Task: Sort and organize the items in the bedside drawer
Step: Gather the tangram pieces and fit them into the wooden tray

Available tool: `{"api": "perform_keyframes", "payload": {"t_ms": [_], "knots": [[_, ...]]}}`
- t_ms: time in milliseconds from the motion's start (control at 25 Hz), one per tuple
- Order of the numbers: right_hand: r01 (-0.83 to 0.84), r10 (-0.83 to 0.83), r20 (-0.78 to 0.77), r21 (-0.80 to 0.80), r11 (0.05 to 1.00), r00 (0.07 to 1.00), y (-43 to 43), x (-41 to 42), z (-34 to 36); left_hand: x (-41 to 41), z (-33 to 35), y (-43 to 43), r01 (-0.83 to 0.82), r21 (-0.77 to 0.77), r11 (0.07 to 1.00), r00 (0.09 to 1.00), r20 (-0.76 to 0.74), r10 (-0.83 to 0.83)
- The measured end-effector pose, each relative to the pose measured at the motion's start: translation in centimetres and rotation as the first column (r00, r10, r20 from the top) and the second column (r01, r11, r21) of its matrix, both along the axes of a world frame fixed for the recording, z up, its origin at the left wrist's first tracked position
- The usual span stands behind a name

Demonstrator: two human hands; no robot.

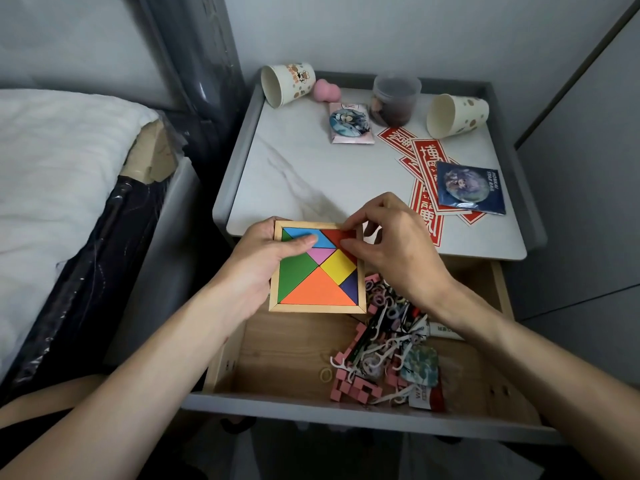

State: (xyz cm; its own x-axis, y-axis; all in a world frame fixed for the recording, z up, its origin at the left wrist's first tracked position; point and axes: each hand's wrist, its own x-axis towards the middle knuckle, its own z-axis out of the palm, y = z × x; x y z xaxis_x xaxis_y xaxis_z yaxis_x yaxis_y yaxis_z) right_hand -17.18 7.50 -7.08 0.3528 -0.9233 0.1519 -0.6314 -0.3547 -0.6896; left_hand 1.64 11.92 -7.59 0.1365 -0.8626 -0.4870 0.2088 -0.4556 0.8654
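The left hand (pixel 263 259) clamps the tangram tray (pixel 317 309) while the right hand (pixel 388 252) pinches its red triangle (pixel 334 235); below those fingers, the drawer's (pixel 284 355) floss-pick tangle (pixel 384 348) looks largely unsorted.

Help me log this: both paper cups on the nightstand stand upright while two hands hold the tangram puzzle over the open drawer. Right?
No: in the head view both paper cups lie on their sides. The left hand and right hand do hold the tangram puzzle over the open drawer.
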Motion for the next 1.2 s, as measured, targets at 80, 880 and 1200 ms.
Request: {"api": "perform_keyframes", "payload": {"t_ms": [80, 880, 1200], "knots": [[0.049, -0.055, 0.047, 0.114, 0.992, 0.997, 0.0, 0.0, -0.1, 0.1, 0.1, -0.1, -0.008, 0.006, 1.0, 1.0, 0.014, 0.008], [-0.288, 0.024, 0.324, 0.801, 0.524, 0.946, 2.5, -0.5, -2.5, 4.5, 0.0, 0.0, 0.21, 0.212, 0.955, 0.732, 0.613, -0.297], [-0.1, 0.049, 0.087, 0.879, 0.465, 0.995, 5.8, 3.7, -10.8, 3.8, -2.1, 0.4, 0.204, 0.575, 0.792, -0.119, 0.818, -0.563]]}}
